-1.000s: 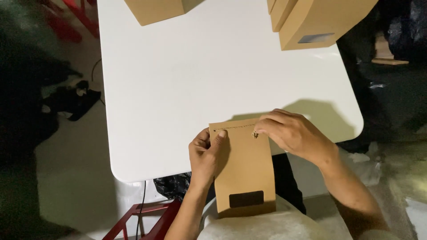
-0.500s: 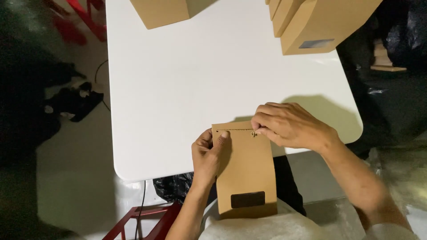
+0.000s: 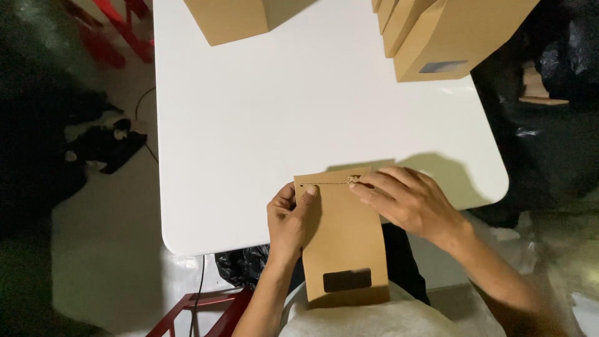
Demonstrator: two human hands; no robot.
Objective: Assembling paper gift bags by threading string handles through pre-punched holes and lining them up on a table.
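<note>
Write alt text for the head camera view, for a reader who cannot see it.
Two bare hands hold a flat brown paper pouch with a small dark window at the near edge of a white table: the left hand grips its left side, and the right hand pinches a thin string near its top. More brown paper pouches stand at the far edge.

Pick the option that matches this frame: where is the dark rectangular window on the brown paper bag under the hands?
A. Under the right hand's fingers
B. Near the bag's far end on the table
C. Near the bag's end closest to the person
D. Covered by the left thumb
C: the dark window sits low on the paper bag, far from the left hand and right hand, which grip its far end.
</note>
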